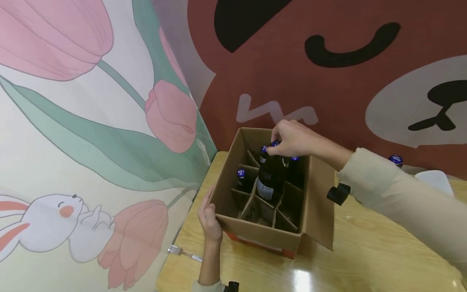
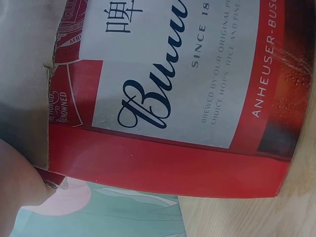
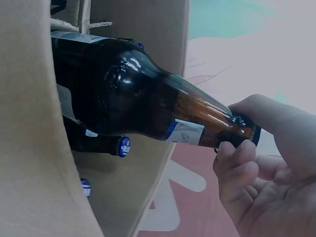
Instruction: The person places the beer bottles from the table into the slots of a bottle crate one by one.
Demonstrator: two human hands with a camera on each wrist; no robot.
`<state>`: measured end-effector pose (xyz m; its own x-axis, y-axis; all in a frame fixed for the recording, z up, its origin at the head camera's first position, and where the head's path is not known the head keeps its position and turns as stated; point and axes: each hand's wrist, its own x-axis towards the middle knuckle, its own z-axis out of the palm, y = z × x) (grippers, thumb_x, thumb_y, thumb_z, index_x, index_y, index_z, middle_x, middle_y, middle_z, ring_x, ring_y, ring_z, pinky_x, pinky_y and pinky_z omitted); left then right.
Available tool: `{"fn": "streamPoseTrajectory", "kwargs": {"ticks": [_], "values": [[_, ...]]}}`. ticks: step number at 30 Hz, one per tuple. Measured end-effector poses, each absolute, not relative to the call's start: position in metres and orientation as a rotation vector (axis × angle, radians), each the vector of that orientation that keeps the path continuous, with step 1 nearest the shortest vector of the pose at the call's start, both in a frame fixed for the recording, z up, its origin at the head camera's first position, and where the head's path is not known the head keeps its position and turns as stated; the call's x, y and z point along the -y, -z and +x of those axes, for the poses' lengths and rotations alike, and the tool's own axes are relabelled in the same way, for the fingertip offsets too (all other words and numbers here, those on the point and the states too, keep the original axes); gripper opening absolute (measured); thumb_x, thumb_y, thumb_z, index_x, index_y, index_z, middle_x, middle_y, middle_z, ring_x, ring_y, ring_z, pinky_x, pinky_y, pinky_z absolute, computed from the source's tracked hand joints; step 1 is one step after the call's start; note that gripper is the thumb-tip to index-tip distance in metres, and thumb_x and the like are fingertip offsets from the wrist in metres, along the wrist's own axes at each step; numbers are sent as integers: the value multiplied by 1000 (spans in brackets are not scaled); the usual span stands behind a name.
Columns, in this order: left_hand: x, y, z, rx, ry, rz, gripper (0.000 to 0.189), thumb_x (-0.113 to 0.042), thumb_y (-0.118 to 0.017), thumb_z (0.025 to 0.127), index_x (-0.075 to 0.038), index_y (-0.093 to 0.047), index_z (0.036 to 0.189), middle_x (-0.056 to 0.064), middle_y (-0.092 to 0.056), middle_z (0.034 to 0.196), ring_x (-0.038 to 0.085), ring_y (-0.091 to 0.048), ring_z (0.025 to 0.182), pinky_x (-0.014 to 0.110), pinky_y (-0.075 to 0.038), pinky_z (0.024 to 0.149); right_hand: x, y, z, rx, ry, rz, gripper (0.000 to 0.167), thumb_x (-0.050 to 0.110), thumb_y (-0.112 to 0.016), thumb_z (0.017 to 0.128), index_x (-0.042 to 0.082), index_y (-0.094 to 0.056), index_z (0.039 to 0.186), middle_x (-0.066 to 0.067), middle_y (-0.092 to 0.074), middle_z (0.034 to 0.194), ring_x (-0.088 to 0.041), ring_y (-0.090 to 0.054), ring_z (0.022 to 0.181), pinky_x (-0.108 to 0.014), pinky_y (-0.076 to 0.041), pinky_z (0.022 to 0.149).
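Note:
A brown glass beer bottle (image 1: pixel 268 178) with a pale label stands partly raised within the divided cardboard box (image 1: pixel 260 239). My right hand (image 1: pixel 293 138) pinches the top of its neck between thumb and fingers, plainly seen in the right wrist view, where the bottle (image 3: pixel 148 94) leans out past the box wall. The bottle's base is hidden inside the box. At the box's near left corner, my left hand (image 1: pixel 211 221) grips the cardboard edge. In the left wrist view, part of that hand (image 2: pixel 19 182) lies against the corner beside the red printed side.
Several blue-capped bottles, one a bottle (image 1: pixel 241 178) on the left, sit among cardboard dividers (image 1: pixel 257 209). A flap (image 1: pixel 321 202) hangs out on the right. A fork (image 1: pixel 184 252) lies on the wooden table (image 1: pixel 365 251). Another blue cap (image 1: pixel 395 159) shows behind the right sleeve.

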<state>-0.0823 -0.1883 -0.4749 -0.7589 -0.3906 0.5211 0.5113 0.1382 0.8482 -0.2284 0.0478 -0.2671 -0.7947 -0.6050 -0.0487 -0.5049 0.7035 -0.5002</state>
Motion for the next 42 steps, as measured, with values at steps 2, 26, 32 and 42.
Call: {"fn": "streamPoseTrajectory", "kwargs": {"ticks": [2, 26, 32, 42], "values": [[188, 474, -81, 1731, 1704, -121, 52, -9, -28, 93, 7, -57, 134, 24, -61, 128, 37, -59, 112, 37, -51, 90, -47, 269, -228, -2682, 701, -895, 19, 24, -71, 88, 5, -71, 93, -4, -58, 64, -14, -45, 51, -32, -40, 56], [187, 474, -81, 1754, 1724, -145, 52, -10, -29, 93, 3, -57, 136, 22, -61, 129, 41, -58, 115, 44, -50, 93, -32, 306, -215, -2620, 553, -1063, 44, 20, -73, 87, 17, -40, 59, 6, -26, 52, -8, -21, 46, -25, -22, 48], [189, 473, -83, 1754, 1722, -140, 52, -9, -29, 93, 4, -57, 135, 24, -61, 128, 40, -58, 114, 42, -50, 93, -31, 315, -217, -2603, 487, -1031, 20, 24, -72, 87, 12, -62, 75, 6, -35, 52, -8, -27, 46, -24, -23, 45], [188, 473, -81, 1751, 1720, -128, 53, -9, -29, 92, 6, -56, 135, 25, -60, 129, 32, -59, 115, 35, -50, 93, -31, 326, -217, -2525, 443, -997, 15, 28, -69, 92, 14, -68, 86, 3, -47, 59, -9, -35, 49, -25, -28, 47]]}}
